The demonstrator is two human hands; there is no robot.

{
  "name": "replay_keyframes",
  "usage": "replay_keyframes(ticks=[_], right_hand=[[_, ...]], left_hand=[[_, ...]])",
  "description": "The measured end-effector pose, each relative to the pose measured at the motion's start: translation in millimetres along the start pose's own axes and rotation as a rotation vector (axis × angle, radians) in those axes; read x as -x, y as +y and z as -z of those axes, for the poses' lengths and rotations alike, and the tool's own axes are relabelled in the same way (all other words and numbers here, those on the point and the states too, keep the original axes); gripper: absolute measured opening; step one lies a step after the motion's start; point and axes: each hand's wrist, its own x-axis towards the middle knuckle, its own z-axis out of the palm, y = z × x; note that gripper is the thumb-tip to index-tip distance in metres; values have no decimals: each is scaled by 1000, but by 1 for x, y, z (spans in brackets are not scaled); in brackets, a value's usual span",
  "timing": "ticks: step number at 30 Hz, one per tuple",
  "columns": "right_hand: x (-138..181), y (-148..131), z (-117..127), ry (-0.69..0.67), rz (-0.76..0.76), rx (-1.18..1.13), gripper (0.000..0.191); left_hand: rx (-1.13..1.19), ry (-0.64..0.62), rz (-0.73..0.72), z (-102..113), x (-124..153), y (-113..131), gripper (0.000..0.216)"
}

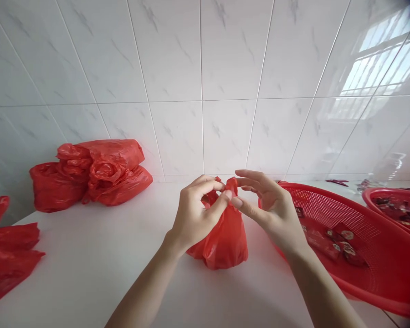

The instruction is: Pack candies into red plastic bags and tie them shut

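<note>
A red plastic bag (227, 241) stands on the white tabletop in front of me, its body bulging and its top gathered upward. My left hand (200, 209) pinches the gathered top between thumb and fingers. On the other side, my right hand (271, 205) has its fingers spread, with thumb and fingertips close against the bag's handle loops. A gap shows between that thumb and the fingers. What the bag contains is hidden.
Several filled red bags (105, 171) are piled at the back left. Loose red bags (10, 255) lie at the left edge. A large red basket (372, 223) with small wrapped packets stands at right, beside a smaller red basket (369, 196). Scissors (338, 182) lie near the tiled wall (177, 127).
</note>
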Motion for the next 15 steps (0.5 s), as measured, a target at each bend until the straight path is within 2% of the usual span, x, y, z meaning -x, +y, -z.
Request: replay_keyframes(ticks=[3, 5, 11, 13, 15], right_hand=[[-4, 11, -2, -103, -5, 10, 64], [-6, 16, -4, -193, -36, 34, 67], [-6, 21, -16, -299, -155, 30, 27], [-5, 24, -19, -308, -174, -42, 28], [-5, 28, -21, -244, -229, -116, 35]], left_hand=[[108, 65, 49, 2, -3, -1, 17], [157, 91, 78, 3, -6, -2, 16], [221, 76, 114, 8, -9, -13, 17], [193, 54, 119, 11, -9, -15, 18], [142, 31, 140, 16, -8, -14, 20]])
